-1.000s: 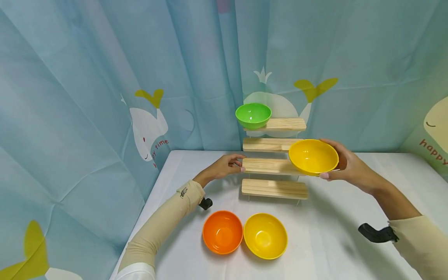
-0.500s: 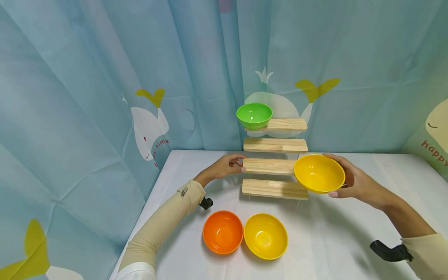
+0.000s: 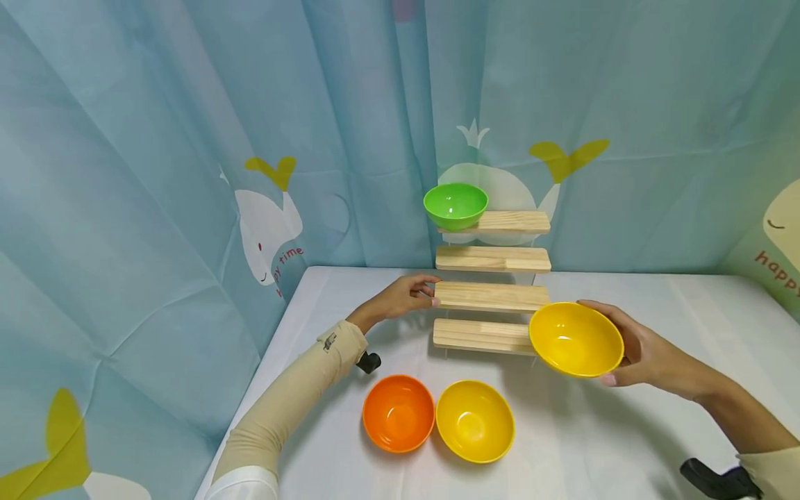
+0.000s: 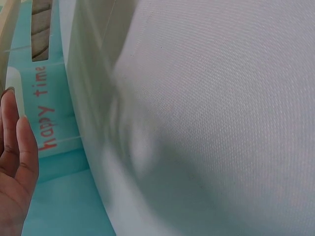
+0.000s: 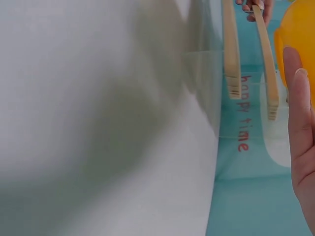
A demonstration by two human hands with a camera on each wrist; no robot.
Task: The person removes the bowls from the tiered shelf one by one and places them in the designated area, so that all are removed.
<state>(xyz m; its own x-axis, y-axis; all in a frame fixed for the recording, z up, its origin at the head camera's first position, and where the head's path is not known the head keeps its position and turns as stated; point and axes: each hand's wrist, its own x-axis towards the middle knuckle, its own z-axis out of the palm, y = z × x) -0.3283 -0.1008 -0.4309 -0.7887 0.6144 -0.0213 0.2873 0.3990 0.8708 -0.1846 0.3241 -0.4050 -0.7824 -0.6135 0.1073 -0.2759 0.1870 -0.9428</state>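
Observation:
A yellow bowl (image 3: 575, 340) is held by its right side in my right hand (image 3: 650, 351), off the table, in front of the right end of the lowest board. The right wrist view shows the fingers (image 5: 301, 105) against the bowl's outside. My left hand (image 3: 400, 297) grips the left end of a board on the stepped wooden display shelf (image 3: 490, 296), second from the bottom. A green bowl (image 3: 455, 206) sits on the top board at its left end. On the table, an orange bowl (image 3: 398, 414) and another yellow bowl (image 3: 475, 421) stand side by side, close together.
The shelf has clear supports and stands at the back of a white-covered table (image 3: 650, 312). Behind it hangs a blue curtain (image 3: 369, 139) with whale prints, which also runs along the left side.
My right hand has brought the yellow bowl down and slightly right, toward me, away from the shelf's second-lowest board. My left hand stays at the board's end.

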